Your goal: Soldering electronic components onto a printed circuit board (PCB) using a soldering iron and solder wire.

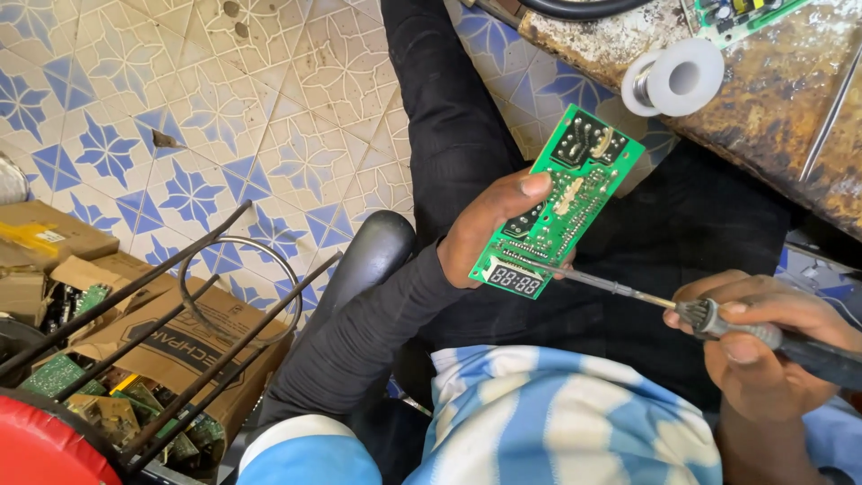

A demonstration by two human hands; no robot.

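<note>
My left hand grips a green circuit board by its long edge, thumb on top, holding it tilted above my lap. The board carries a small digit display at its lower end and several components higher up. My right hand is closed around the dark handle of a soldering iron. The iron's thin metal tip reaches left and touches the board just above the display.
A white solder spool and another green board lie on the rusty worktable at upper right. A cardboard box of scrap boards, black metal rods and a wire ring sit at lower left on the blue-patterned tile floor.
</note>
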